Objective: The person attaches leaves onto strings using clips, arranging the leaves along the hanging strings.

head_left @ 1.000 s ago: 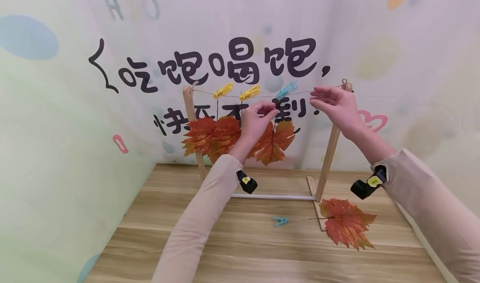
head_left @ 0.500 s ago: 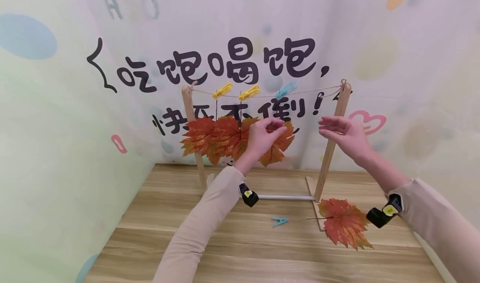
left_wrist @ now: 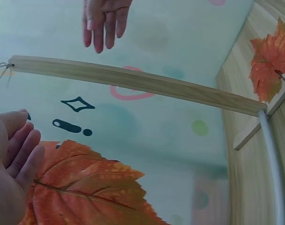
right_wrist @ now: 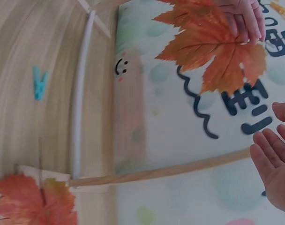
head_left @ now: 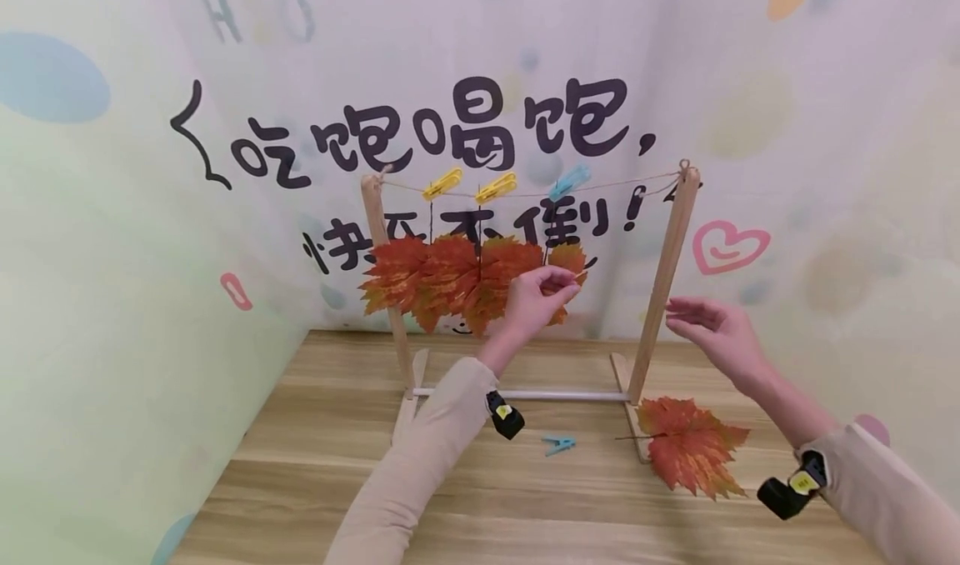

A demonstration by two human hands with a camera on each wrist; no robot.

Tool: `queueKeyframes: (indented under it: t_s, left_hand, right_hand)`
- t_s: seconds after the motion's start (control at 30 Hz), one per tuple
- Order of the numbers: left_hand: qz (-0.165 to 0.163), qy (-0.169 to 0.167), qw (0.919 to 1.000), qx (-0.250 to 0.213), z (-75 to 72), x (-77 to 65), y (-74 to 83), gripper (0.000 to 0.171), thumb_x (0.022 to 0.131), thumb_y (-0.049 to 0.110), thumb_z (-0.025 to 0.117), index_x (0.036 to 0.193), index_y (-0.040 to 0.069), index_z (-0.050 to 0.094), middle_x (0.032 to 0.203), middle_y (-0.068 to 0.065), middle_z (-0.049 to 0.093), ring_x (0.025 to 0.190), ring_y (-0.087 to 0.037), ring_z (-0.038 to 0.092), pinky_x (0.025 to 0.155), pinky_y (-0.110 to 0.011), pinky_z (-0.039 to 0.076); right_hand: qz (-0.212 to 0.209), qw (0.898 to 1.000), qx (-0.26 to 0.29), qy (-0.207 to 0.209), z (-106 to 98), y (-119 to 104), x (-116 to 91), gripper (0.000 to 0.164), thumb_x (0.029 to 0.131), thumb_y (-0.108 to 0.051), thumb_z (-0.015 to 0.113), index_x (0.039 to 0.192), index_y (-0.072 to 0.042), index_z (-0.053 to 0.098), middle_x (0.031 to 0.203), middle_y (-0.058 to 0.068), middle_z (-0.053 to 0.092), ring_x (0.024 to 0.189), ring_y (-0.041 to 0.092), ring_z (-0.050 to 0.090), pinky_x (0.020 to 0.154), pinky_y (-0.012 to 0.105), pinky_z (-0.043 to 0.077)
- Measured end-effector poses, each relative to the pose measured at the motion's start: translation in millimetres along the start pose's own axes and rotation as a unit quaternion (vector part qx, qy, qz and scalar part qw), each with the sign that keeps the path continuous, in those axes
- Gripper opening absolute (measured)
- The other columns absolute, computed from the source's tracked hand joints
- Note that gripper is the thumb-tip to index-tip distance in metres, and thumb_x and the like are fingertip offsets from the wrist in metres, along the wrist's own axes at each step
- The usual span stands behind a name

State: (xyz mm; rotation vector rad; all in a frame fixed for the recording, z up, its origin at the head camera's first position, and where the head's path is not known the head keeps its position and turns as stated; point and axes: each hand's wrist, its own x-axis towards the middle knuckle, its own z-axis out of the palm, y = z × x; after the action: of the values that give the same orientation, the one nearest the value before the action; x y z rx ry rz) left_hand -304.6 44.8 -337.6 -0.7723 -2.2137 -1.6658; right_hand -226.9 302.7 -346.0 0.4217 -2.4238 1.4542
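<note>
My left hand [head_left: 534,305] is in front of the rightmost hanging orange maple leaf [head_left: 568,258], fingers loosely bent and holding nothing. Two yellow clothespins [head_left: 497,187] and one light-blue clothespin [head_left: 570,182] clip leaf stems to a thin string [head_left: 622,186]. The hanging leaves [head_left: 453,273] overlap side by side. Beside the right wooden post [head_left: 663,290] is my right hand [head_left: 716,340], its fingers relaxed and nothing in them. On the table lie a loose red-orange maple leaf [head_left: 690,444] and a second blue clothespin [head_left: 558,445], apart from each other.
The string runs between the right post and a left post [head_left: 377,207]. A white rod [head_left: 562,395] joins the posts low down, above the wooden table [head_left: 525,498]. The loose leaf lies by the stand's right foot [head_left: 622,369]. A printed curtain [head_left: 247,65] hangs behind.
Both hands have come down from near the string, the right one also moving rightward past the post. The left hand has shifted slightly right. The clipped leaves stay hanging.
</note>
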Motion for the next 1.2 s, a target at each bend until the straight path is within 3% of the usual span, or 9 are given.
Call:
queueKeyframes:
  t_s: [0.2,0.53,0.83,0.87,1.0,1.07,1.1,1.2]
  left_hand:
    - [0.003,-0.007,1.0,0.003,15.9,-8.9,-11.3,0.016,0.079,0.01,0.07,0.092,0.002,0.068,0.086,-0.008,0.069,0.071,-0.008,0.062,0.064,-0.014,0.049]
    - [0.012,-0.029,0.9992,0.026,41.3,-23.4,-26.3,0.015,0.079,0.009,0.07,0.092,0.002,0.068,0.086,-0.008,0.069,0.072,-0.008,0.063,0.064,-0.011,0.048]
    - [-0.022,-0.055,0.9971,0.049,57.2,-41.6,-50.2,0.014,0.079,0.01,0.07,0.091,0.002,0.068,0.083,-0.005,0.069,0.07,-0.004,0.061,0.064,-0.009,0.046]
    - [-0.025,-0.059,0.9969,0.046,59.2,-43.5,-53.1,0.014,0.079,0.009,0.07,0.091,0.002,0.068,0.082,-0.006,0.068,0.07,-0.005,0.061,0.063,-0.01,0.046]
    - [-0.051,-0.081,0.9946,0.04,67.0,-52.6,-63.6,0.014,0.08,0.011,0.069,0.091,0.002,0.068,0.081,-0.005,0.068,0.07,-0.005,0.06,0.064,-0.011,0.046]
    - [-0.069,-0.092,0.9922,0.047,70.9,-57.4,-68.6,0.015,0.081,0.014,0.069,0.092,0.004,0.068,0.082,-0.003,0.068,0.07,-0.003,0.059,0.065,-0.011,0.046]
    - [-0.077,-0.098,0.9909,0.05,72.9,-60.0,-70.9,0.015,0.081,0.015,0.068,0.093,0.005,0.068,0.083,-0.002,0.068,0.071,-0.003,0.059,0.065,-0.011,0.046]
    - [-0.096,-0.113,0.9872,0.057,79.4,-68.1,-77.3,0.016,0.081,0.015,0.068,0.094,0.005,0.067,0.083,-0.001,0.068,0.072,-0.003,0.06,0.066,-0.012,0.046]
  right_hand:
    - [0.021,1.0,-0.002,-0.007,1.3,28.3,-21.0,0.036,0.089,-0.011,0.057,0.117,0.01,0.05,0.097,-0.022,0.06,0.09,-0.007,0.057,0.075,0.009,0.046]
    - [0.064,0.998,0.002,-0.007,9.5,54.3,-50.0,0.035,0.091,-0.01,0.055,0.119,0.009,0.048,0.096,-0.025,0.059,0.086,-0.01,0.056,0.073,0.009,0.046]
    - [0.083,0.995,0.047,-0.002,17.6,90.1,-78.7,0.034,0.089,-0.011,0.057,0.117,0.007,0.051,0.097,-0.017,0.062,0.088,-0.006,0.058,0.073,0.011,0.047]
    - [0.063,0.995,0.077,-0.004,17.0,104.5,-81.0,0.033,0.089,-0.01,0.058,0.118,0.006,0.052,0.098,-0.014,0.063,0.089,-0.004,0.059,0.072,0.011,0.047]
    - [0.046,0.991,0.128,0.0,13.6,148.3,-88.2,0.034,0.086,-0.01,0.061,0.118,0.001,0.055,0.101,-0.003,0.066,0.09,0.0,0.06,0.072,0.012,0.047]
    - [0.046,0.989,0.138,-0.002,11.5,172.1,-90.3,0.034,0.086,-0.01,0.062,0.118,0.0,0.056,0.102,0.003,0.066,0.09,0.002,0.06,0.072,0.013,0.048]
    - [0.071,0.991,0.115,0.008,11.8,177.6,-91.8,0.034,0.085,-0.013,0.063,0.116,-0.001,0.057,0.101,0.004,0.066,0.089,0.002,0.061,0.072,0.013,0.048]
    - [0.06,0.986,0.156,0.005,12.4,213.4,-95.2,0.033,0.086,-0.006,0.061,0.118,-0.002,0.057,0.103,0.008,0.066,0.09,0.006,0.062,0.07,0.016,0.05]
